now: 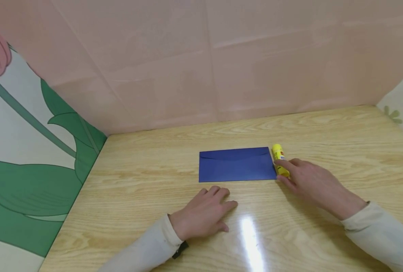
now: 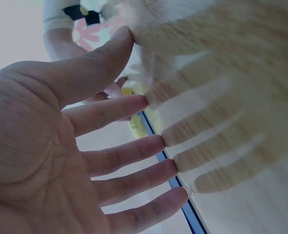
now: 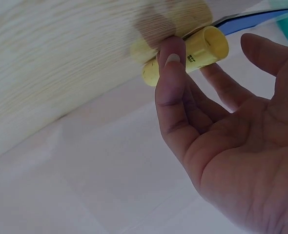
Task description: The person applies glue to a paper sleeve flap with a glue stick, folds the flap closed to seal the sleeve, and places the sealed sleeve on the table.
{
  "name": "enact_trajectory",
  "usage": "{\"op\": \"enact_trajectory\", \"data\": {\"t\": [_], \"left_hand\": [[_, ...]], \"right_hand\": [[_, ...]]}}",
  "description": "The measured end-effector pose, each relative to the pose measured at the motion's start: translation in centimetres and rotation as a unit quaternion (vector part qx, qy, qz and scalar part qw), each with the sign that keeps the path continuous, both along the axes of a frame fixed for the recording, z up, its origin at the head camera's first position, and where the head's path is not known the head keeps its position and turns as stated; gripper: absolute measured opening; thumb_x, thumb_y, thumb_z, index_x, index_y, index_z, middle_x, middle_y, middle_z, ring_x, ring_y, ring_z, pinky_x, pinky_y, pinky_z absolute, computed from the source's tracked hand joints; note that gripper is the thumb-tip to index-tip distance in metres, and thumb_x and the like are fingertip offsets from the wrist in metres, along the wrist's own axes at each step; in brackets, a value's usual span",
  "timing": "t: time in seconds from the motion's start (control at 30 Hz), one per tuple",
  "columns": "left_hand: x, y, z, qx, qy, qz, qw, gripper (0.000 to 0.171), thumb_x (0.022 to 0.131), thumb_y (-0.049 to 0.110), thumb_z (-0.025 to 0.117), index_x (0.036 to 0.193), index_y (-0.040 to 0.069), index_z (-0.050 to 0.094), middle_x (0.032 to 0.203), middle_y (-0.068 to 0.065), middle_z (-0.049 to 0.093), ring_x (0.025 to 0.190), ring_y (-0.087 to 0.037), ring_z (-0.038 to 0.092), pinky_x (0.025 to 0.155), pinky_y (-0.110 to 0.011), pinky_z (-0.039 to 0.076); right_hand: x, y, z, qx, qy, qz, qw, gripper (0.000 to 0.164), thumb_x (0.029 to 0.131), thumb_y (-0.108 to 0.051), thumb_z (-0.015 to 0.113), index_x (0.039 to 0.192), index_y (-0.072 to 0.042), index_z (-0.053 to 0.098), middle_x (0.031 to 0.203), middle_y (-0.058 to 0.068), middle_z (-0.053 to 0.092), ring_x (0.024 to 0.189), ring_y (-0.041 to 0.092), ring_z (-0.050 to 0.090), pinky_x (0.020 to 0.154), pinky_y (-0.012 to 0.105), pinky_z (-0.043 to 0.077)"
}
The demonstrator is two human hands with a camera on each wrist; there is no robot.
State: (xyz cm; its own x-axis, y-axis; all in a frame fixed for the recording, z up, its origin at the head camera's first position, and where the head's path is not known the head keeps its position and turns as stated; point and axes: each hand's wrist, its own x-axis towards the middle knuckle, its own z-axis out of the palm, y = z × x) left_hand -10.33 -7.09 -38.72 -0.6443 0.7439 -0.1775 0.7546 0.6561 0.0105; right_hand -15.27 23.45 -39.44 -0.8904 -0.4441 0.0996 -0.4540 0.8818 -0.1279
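Observation:
A dark blue envelope (image 1: pixel 237 170) lies flat on the wooden table, its flap side up. Along its right edge lies a yellow glue stick (image 1: pixel 278 151), with one hollow end facing the camera in the right wrist view. My right hand (image 1: pixel 312 185) is at the glue stick, fingertips touching it from the side. In the right wrist view the thumb (image 3: pixel 261 52) stands apart from the tube. My left hand (image 1: pixel 203 211) rests in front of the envelope, fingers spread and fingertips on the table, holding nothing.
The wooden table (image 1: pixel 147 166) meets a pinkish covered wall (image 1: pixel 160 68) at the back. On the left stands a panel with green leaves and a pink flower (image 1: pixel 24 181). A bright light reflection crosses the table's front.

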Motion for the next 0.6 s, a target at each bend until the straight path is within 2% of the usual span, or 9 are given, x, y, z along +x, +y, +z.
{"op": "enact_trajectory", "data": {"t": [0.3,0.47,0.6], "left_hand": [[-0.03,-0.01,0.14,0.001,-0.004,0.001,1.0,0.062,0.089,0.053,0.067,0.144,0.026,0.053,0.144,-0.005,0.051,0.13,-0.023,0.049,0.097,-0.04,0.05],[-0.12,-0.17,0.2,0.01,-0.002,-0.007,0.9999,0.063,0.088,0.052,0.069,0.143,0.025,0.054,0.143,-0.006,0.052,0.131,-0.024,0.05,0.098,-0.04,0.051],[-0.39,-0.54,0.32,0.021,-0.028,0.001,0.9994,0.064,0.088,0.051,0.07,0.144,0.025,0.053,0.146,-0.005,0.052,0.135,-0.023,0.048,0.102,-0.041,0.049]], "right_hand": [[-0.07,0.06,0.07,-0.001,0.002,0.003,1.0,0.048,0.094,-0.03,0.068,0.135,-0.008,0.057,0.102,0.022,0.069,0.077,0.027,0.068,0.065,0.049,0.056],[-0.02,0.08,0.2,0.004,-0.018,-0.012,1.0,0.053,0.094,-0.032,0.067,0.139,-0.008,0.051,0.101,0.02,0.068,0.076,0.026,0.066,0.063,0.048,0.056],[0.08,0.17,0.23,0.009,-0.026,-0.025,0.999,0.055,0.095,-0.034,0.065,0.14,-0.007,0.048,0.106,0.024,0.068,0.081,0.033,0.068,0.063,0.049,0.056]]}}
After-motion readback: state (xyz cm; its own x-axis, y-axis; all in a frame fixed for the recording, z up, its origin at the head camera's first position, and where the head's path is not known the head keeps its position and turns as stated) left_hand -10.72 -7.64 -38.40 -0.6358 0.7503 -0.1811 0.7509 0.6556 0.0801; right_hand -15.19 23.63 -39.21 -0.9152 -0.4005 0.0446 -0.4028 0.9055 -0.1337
